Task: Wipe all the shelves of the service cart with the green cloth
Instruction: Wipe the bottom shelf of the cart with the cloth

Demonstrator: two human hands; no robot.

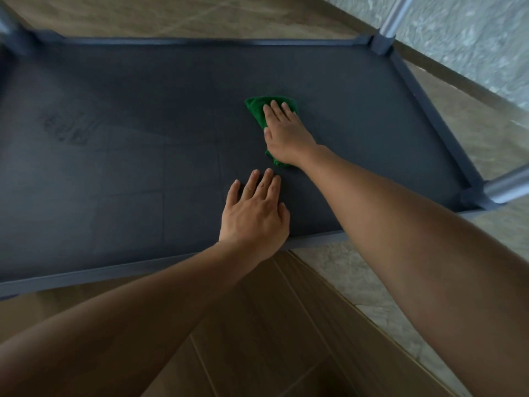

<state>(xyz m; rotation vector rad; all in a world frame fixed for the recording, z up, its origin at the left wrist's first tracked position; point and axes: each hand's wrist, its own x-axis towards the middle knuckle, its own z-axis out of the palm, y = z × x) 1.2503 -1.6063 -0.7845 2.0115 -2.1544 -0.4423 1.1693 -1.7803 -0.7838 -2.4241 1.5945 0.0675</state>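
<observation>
Looking down on the service cart (380,43), onto a dark grey shelf (114,173) with a raised rim (86,274) all round. Right of the shelf's middle, the green cloth (255,106), bunched, lying on the surface. Pressed flat on top of it, the right hand (283,133): grip wide, fingers straight and close together, palm down, nothing curled round the cloth. Green showing beyond the fingertips and again at the heel of the hand. Nearer the front rim, close to the cloth but apart from it, the left hand (254,216): grip wide too, fingers straight and slightly spread, resting palm down on bare shelf, holding nothing. Toward the left of the shelf, a faint streaky patch (67,130). At the two right-hand corners, silvery posts (393,15) rising from grey sockets. Beyond the cart, pale stone-look floor (200,15). Closer in, brown wooden planks (286,325). Both forearms bare, reaching in from the lower edge.
</observation>
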